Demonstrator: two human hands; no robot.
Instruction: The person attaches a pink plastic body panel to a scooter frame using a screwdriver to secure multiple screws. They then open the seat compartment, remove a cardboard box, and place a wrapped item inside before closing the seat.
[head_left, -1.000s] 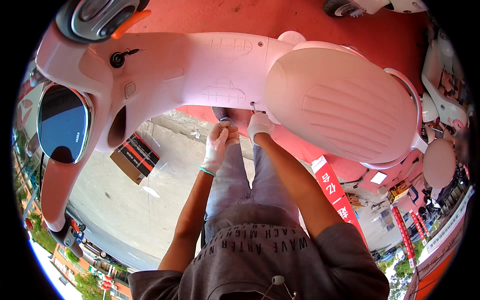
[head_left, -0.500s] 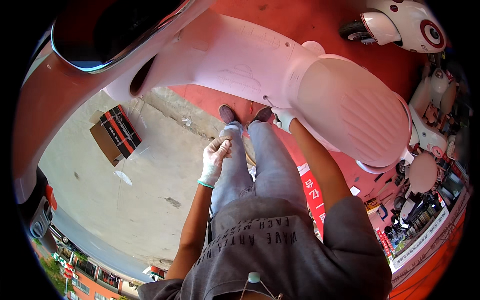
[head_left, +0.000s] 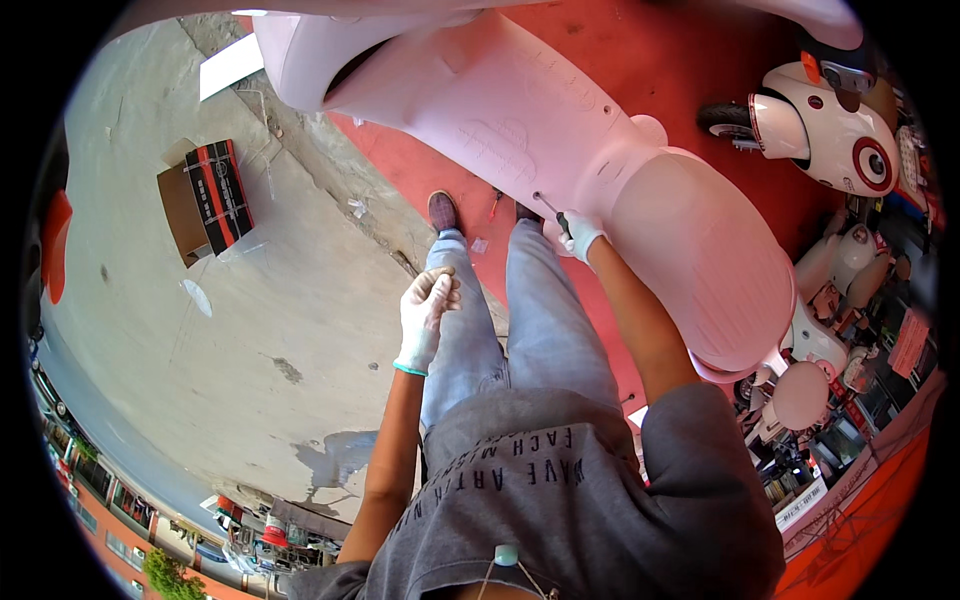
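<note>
A pink scooter [head_left: 440, 105] stretches across in front of me, with its footboard at the middle and its broad seat [head_left: 690, 225] at the right. My right hand [head_left: 584, 238], in a white glove, grips a screwdriver [head_left: 564, 221] by its dark handle. The thin shaft slants up and left, its tip at a small hole in the near edge of the footboard. In front of my left thigh, my left hand [head_left: 425, 315] wears a white glove with a green cuff. Its thumb and fingers are pinched together; anything between them is too small to make out.
An open cardboard box [head_left: 207, 200] lies on the concrete to the left. Red flooring runs under the scooter, with a small red-handled tool [head_left: 496, 204] near my feet. A white scooter [head_left: 825, 130] stands at the far right, and several others crowd below it.
My view has turned, so the scooter and box sit differently in the picture. The screwdriver's handle now shows in my right hand. My left hand keeps its pinch.
</note>
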